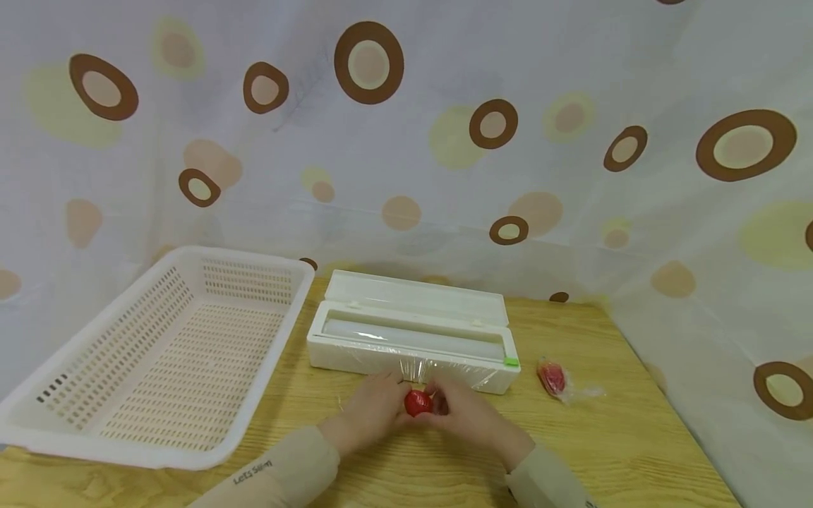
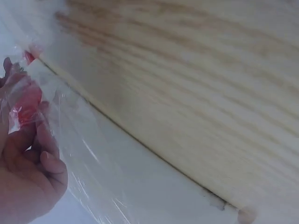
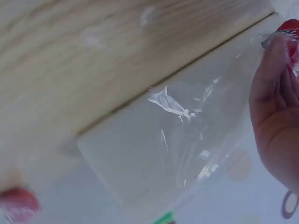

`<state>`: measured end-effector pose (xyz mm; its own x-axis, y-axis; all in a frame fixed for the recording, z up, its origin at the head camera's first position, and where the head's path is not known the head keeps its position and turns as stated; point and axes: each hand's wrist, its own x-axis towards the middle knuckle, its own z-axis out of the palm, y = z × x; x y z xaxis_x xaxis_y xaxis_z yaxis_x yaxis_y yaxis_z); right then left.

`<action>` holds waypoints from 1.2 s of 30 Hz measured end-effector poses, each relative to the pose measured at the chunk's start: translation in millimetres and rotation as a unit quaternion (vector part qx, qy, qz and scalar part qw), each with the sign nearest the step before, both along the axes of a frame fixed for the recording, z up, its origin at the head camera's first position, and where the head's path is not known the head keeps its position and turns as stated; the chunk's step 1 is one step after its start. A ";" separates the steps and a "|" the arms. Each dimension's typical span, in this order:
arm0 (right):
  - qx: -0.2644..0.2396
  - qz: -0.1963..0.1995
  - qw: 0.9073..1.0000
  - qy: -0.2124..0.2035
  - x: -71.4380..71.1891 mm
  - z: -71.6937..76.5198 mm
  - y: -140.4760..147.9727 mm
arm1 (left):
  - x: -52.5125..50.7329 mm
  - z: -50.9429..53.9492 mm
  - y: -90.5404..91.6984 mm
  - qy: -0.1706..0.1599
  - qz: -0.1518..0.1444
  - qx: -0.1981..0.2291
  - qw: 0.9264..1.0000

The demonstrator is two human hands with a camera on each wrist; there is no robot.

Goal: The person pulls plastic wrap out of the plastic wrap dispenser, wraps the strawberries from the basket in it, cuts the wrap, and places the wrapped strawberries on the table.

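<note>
Both hands meet over the wooden table, just in front of a long white cling film box [image 1: 413,363]. Between them is a small, glossy, round red item [image 1: 418,403] with clear film around it; its exact kind cannot be told. My left hand [image 1: 373,403] grips it from the left with bent fingers. From the other side, my right hand [image 1: 466,415] holds the item and the film, its thumb underneath. Clear film [image 3: 187,114] stretches from the box front to the hands, creased and shiny. Inside the box lies the film roll [image 1: 413,339], under a raised lid [image 1: 416,298].
A large white plastic basket [image 1: 295,310] with slotted sides stands at the left. Right of the box lies a small red item in clear film [image 1: 554,379]. A green tab [image 1: 511,362] sits at the box's right end. Behind hangs a patterned curtain [image 1: 406,162].
</note>
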<state>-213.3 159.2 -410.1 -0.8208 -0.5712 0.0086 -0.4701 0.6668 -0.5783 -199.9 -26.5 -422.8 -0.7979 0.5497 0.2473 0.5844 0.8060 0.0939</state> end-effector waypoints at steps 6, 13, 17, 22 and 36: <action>0.181 -0.009 0.958 0.223 14.0 0.3 -9.1 | -6.8 9.4 -1.9 -0.072 0.004 0.006 0.997; 0.165 -0.031 0.915 0.366 17.0 -19.9 -13.4 | -10.7 13.3 -2.6 -0.136 -0.011 0.038 0.990; 0.113 -0.028 0.948 0.296 12.2 -17.3 -11.1 | -10.4 14.0 -4.1 -0.145 -0.022 0.068 0.987; 0.064 -0.007 0.979 0.194 2.1 -6.0 -6.6 | -10.0 15.2 -4.7 -0.178 0.003 0.095 0.979; 0.022 0.065 0.996 0.060 -17.3 9.8 5.8 | -4.0 5.4 7.4 0.047 0.035 0.011 0.998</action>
<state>-230.7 165.0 -400.3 -0.7349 -0.6740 0.0758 -0.6180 0.6193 -0.4843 -203.9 -19.1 -417.5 -0.8067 0.4873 0.3342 0.5342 0.8432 0.0600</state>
